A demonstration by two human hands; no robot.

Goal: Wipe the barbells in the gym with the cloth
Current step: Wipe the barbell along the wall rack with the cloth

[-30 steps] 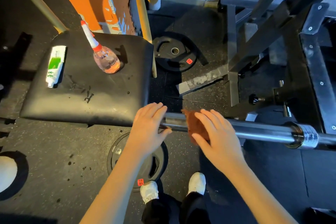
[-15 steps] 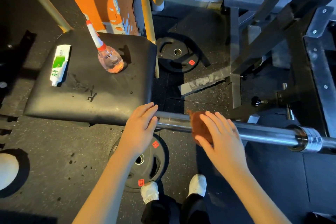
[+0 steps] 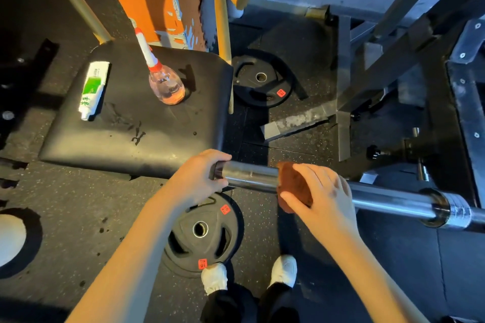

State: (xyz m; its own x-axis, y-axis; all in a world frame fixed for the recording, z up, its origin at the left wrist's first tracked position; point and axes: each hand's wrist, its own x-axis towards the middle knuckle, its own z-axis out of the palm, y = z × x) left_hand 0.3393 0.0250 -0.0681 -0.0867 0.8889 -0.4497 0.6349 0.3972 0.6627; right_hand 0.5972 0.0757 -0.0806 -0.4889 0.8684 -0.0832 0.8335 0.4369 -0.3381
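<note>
Two hands, one barbell: left hand, fingers curled round its end, likely steadies it; right hand, fingers wrapping the cloth around it, wipes.

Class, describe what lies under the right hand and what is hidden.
Under the right hand, a brown cloth lies over the barbell; the steel beneath the cloth is covered.

The barbell is smooth, polished metal with a glossy shine. The cloth on it is fuzzy brown fabric. The table has a scuffed, faintly shiny black padded cover, and near its far edge stands a clear, glossy plastic bottle. The floor is matt speckled rubber.
</note>
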